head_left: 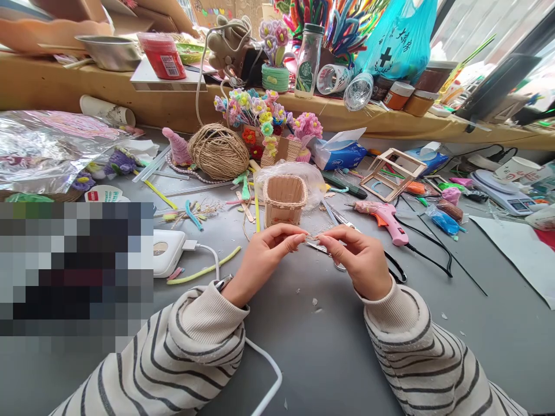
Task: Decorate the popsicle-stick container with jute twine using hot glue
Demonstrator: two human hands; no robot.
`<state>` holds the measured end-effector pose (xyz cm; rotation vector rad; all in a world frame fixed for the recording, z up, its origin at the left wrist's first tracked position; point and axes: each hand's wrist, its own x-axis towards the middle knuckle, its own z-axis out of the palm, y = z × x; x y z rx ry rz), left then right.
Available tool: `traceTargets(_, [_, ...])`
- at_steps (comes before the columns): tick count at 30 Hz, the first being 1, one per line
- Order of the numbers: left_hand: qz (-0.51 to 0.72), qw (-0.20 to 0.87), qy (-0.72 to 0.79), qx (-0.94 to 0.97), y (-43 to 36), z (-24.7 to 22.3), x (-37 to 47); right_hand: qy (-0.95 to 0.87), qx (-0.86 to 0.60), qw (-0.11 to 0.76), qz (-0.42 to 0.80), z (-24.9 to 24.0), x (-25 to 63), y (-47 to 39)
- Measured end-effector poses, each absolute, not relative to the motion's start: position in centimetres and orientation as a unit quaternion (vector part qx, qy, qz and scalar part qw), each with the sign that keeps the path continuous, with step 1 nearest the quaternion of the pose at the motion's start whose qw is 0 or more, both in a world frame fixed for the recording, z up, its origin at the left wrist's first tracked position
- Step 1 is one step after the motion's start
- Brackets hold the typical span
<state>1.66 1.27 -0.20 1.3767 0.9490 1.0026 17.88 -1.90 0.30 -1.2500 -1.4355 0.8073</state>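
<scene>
My left hand (273, 251) and my right hand (358, 254) meet in the middle, each with thumb and forefinger pinched. Between the fingertips shows a short, thin, brownish strand (313, 237), too small to make out clearly. Just behind my left hand stands a small wooden-slat basket (282, 214) with a twine-wrapped rim, upright with its opening facing up. Scissors (340, 218) lie behind and partly under my right hand. To the right of them rests a pink glue gun (385, 218).
A ball of twine (219, 151) and a bunch of fuzzy flowers (260, 112) stand behind. A wooden-stick frame (393, 175) and a kitchen scale (498, 190) are at right. At left lie a white power bank (167, 254), its cable, and a yellow-green pipe cleaner (203, 275).
</scene>
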Motion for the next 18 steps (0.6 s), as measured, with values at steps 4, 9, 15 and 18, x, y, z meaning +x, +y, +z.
traceTargets(4, [0.417, 0.561, 0.415, 0.583, 1.23, -0.05, 1.66, -0.560, -0.518, 0.510, 0.396, -0.10, 17.84, -1.70])
traceTargets(9, [0.400, 0.573, 0.422, 0.578, 1.14, 0.05, 1.69, -0.558, -0.528, 0.509, 0.389, -0.31, 17.51, -1.71])
traceTargets(15, [0.420, 0.569, 0.434, 0.558, 1.08, -0.16, 1.64, -0.620, -0.527, 0.534, 0.229, -0.31, 17.58, -2.04])
traceTargets(18, [0.436, 0.554, 0.439, 0.557, 1.04, -0.23, 1.60, -0.661, -0.507, 0.544, 0.098, -0.54, 17.60, -2.34])
